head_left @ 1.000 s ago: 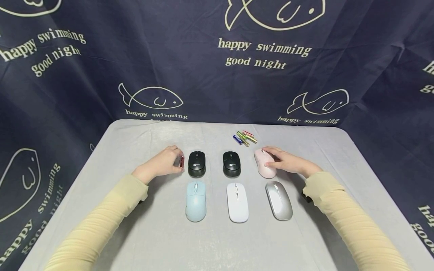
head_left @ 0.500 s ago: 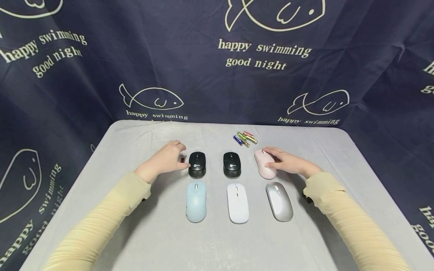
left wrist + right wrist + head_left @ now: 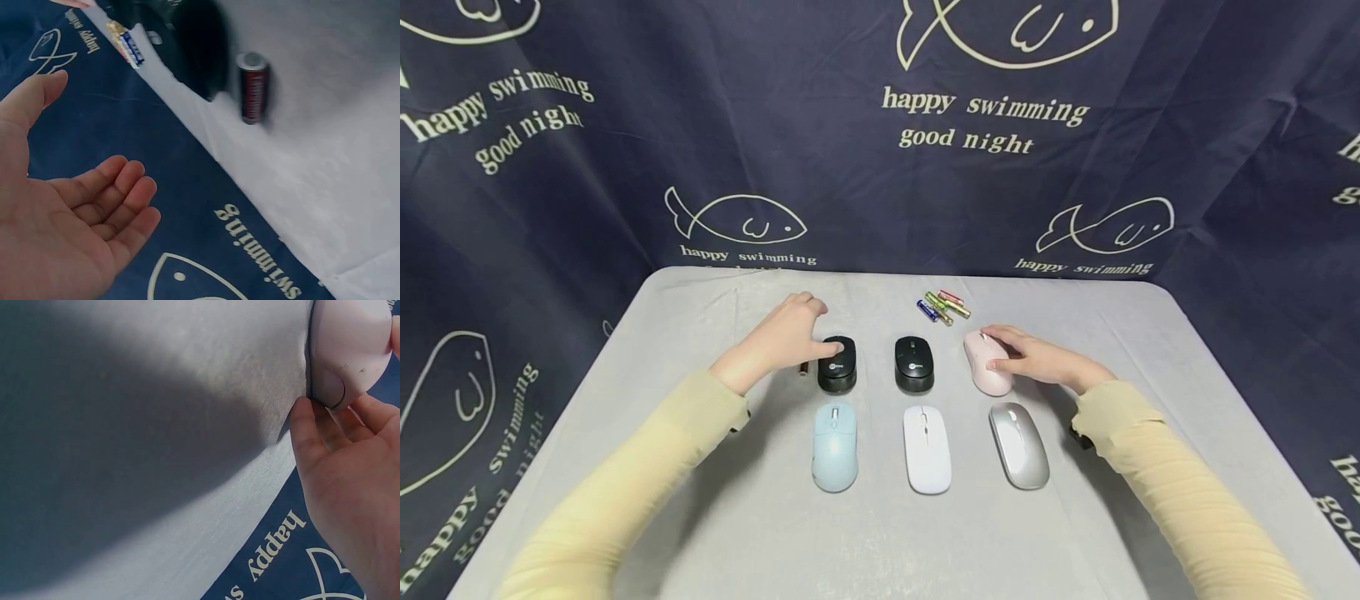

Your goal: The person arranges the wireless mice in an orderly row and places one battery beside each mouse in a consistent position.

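Observation:
My left hand (image 3: 781, 335) hovers by the left black computer mouse (image 3: 838, 371), its thumb over the mouse's front in the head view. In the left wrist view its fingers are loosely bent and hold nothing. A dark red battery (image 3: 253, 90) with a metal end lies on the table beside that mouse, partly hidden by the hand in the head view. My right hand (image 3: 1043, 362) holds the pink mouse (image 3: 985, 375) on the table, thumb at one side and fingertips at the other. Between them sits a second black mouse (image 3: 913, 367).
A light blue mouse (image 3: 835, 450), a white mouse (image 3: 927, 450) and a silver mouse (image 3: 1020, 447) form the nearer row. Several small batteries (image 3: 942, 307) lie in a pile towards the back of the grey-covered table (image 3: 880, 542). A navy curtain (image 3: 850, 150) hangs behind.
My left hand has come away from the dark red battery and moved up and right, over the left black mouse. The battery stays on the table. My right hand keeps still on the pink mouse.

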